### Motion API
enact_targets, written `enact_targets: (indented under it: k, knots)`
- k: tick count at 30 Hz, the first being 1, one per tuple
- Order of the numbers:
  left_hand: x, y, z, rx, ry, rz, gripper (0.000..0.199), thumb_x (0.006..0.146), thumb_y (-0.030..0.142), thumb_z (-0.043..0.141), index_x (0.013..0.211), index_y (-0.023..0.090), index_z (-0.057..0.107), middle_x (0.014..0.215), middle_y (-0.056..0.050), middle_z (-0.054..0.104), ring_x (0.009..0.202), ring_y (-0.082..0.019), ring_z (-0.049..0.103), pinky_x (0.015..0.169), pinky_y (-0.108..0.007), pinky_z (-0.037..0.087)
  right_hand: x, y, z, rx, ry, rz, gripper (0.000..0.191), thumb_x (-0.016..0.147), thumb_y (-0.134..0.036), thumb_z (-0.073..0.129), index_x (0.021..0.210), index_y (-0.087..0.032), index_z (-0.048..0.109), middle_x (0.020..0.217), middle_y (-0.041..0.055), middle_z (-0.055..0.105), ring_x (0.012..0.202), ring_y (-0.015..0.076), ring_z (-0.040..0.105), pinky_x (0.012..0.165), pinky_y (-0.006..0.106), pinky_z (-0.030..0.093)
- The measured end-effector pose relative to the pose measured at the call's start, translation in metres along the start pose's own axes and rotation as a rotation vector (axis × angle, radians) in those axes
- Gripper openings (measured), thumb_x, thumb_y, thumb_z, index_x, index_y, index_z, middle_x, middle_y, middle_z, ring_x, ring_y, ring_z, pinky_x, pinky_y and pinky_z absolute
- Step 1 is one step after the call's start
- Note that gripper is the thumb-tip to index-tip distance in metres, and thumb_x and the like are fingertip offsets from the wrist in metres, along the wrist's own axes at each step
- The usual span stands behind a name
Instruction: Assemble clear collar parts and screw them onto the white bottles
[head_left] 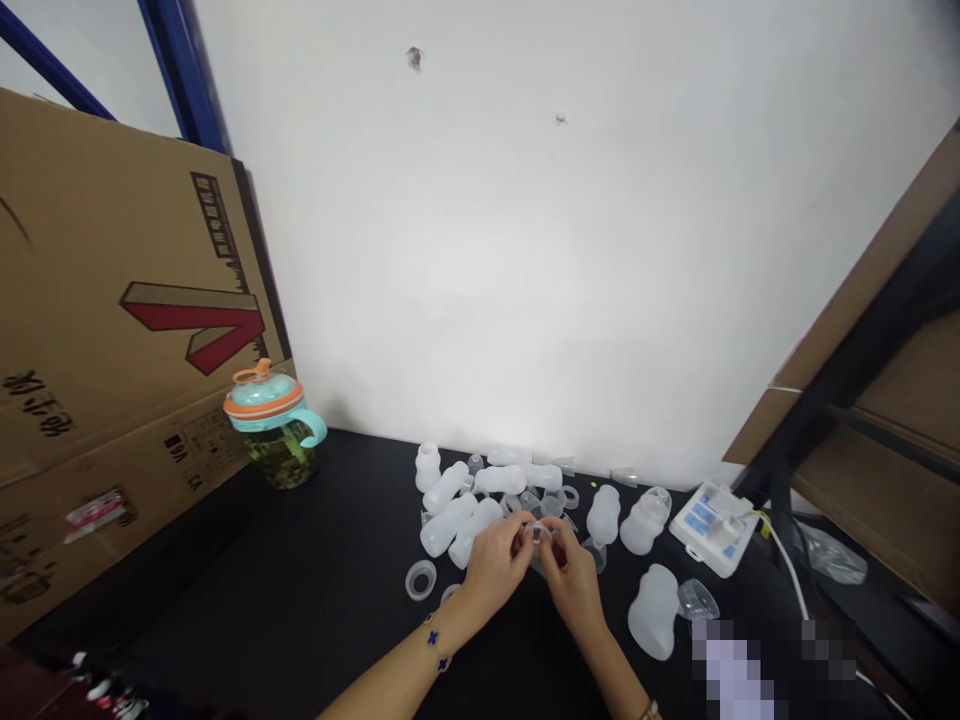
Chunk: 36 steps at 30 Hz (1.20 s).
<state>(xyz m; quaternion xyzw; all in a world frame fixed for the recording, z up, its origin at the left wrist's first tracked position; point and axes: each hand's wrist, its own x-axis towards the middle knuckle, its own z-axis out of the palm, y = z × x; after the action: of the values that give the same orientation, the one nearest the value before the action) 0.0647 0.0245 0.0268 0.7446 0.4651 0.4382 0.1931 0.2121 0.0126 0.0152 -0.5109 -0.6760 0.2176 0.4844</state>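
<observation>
- Black tabletop (247,585) against a white wall (525,250), a blue steel rack post (184,70) rising at upper left.
- Grip: the left hand (491,565) and right hand (574,582) work close together, narrowly pinching a small clear plastic ring (538,533) between their fingertips.
- Position: the ring sits directly between the 2 hands, just above the table, with neither hand clearly nearer. At this size, its axis cannot be told.
- Nearest: about 10 frosted white plastic bottles (604,514) lie scattered around the hands, most on their sides, in a loose cluster ahead and to both sides.
- Among them: 3 loose clear rings, the plainest (421,579) lying left of the left hand, and 2 clear plastic cups, one (697,600) at lower right.
- On the left wrist: 1 bracelet (433,635) with dark blue clover charms.
- To the right: 1 white plastic box (714,527) with blue labels, a white cable (784,570) running from it.
- Far left: 1 sippy cup (274,425) with an orange-and-teal lid, propped near a printed cardboard sheet (112,300).
</observation>
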Motion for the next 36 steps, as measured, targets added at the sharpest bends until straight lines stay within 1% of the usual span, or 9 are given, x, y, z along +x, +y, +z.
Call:
enact_targets:
  k: [4,9,14,19,25,29,33,36]
  knots:
    - [-0.0009,0.0035,-0.0011,-0.014,-0.011,-0.005,0.02,0.095,0.028,0.048,0.106,0.023,0.064,0.074,0.001,0.064,0.066,-0.016,0.06,0.062,-0.025,0.043,0.0001,-0.0022,-0.0015,0.022,0.009,0.012,0.035,0.098,-0.049,0.047,0.106,-0.019,0.062,0.072,0.0028,0.071,0.058,0.0178,0.064,0.053,0.025,0.047]
    - [-0.0017,0.0029,0.0004,-0.033,-0.036,-0.007,0.022,0.094,0.028,0.048,0.11,0.023,0.062,0.076,0.001,0.063,0.066,-0.016,0.059,0.06,-0.025,0.042,0.0001,-0.0017,-0.0018,0.024,0.014,0.016,0.037,0.096,-0.051,0.048,0.109,-0.019,0.061,0.075,0.0038,0.072,0.056,0.0177,0.063,0.05,0.025,0.046]
    - [-0.0011,0.0007,0.0006,-0.034,-0.035,-0.022,0.021,0.094,0.028,0.047,0.108,0.023,0.061,0.076,0.0,0.063,0.067,-0.017,0.06,0.061,-0.025,0.043,-0.0002,0.0016,0.0002,0.024,-0.005,0.02,0.035,0.097,-0.05,0.048,0.109,-0.019,0.06,0.076,0.0038,0.072,0.056,0.0172,0.062,0.051,0.025,0.045]
    - [0.0002,0.002,-0.0008,-0.073,-0.037,-0.032,0.019,0.094,0.026,0.047,0.105,0.022,0.063,0.074,0.001,0.064,0.066,-0.016,0.06,0.061,-0.024,0.043,0.0006,0.0002,0.0006,-0.003,-0.006,0.0,0.033,0.097,-0.047,0.047,0.108,-0.019,0.06,0.074,0.0034,0.071,0.052,0.0159,0.059,0.049,0.024,0.043]
    - [-0.0002,0.0028,-0.0005,-0.071,-0.024,-0.043,0.02,0.095,0.029,0.049,0.105,0.023,0.065,0.074,0.0,0.065,0.066,-0.016,0.06,0.062,-0.025,0.045,0.0014,-0.005,-0.0018,0.0,0.03,-0.01,0.034,0.096,-0.048,0.049,0.106,-0.019,0.062,0.071,0.0025,0.071,0.051,0.0155,0.058,0.047,0.023,0.043]
    - [-0.001,0.002,0.0007,-0.095,-0.026,-0.056,0.023,0.095,0.03,0.048,0.111,0.024,0.064,0.079,0.0,0.067,0.065,-0.016,0.062,0.059,-0.024,0.046,0.0011,-0.0044,-0.0021,0.002,0.037,-0.006,0.035,0.095,-0.05,0.051,0.108,-0.019,0.062,0.073,0.0025,0.07,0.051,0.0154,0.058,0.047,0.024,0.044]
    - [-0.0007,0.0014,0.0004,-0.124,-0.037,-0.073,0.025,0.094,0.028,0.051,0.116,0.025,0.062,0.085,-0.001,0.072,0.066,-0.016,0.065,0.061,-0.025,0.049,0.0007,-0.0026,-0.0017,0.005,0.043,-0.006,0.034,0.094,-0.049,0.054,0.108,-0.019,0.062,0.074,0.0021,0.069,0.05,0.0143,0.056,0.046,0.023,0.043]
    - [-0.0002,0.0003,0.0002,-0.143,-0.042,-0.073,0.026,0.093,0.027,0.052,0.117,0.025,0.062,0.087,-0.001,0.073,0.069,-0.017,0.067,0.062,-0.025,0.05,0.0004,-0.0034,-0.0021,0.014,0.035,-0.008,0.034,0.094,-0.049,0.053,0.108,-0.019,0.062,0.075,0.0023,0.07,0.05,0.0143,0.056,0.045,0.023,0.042]
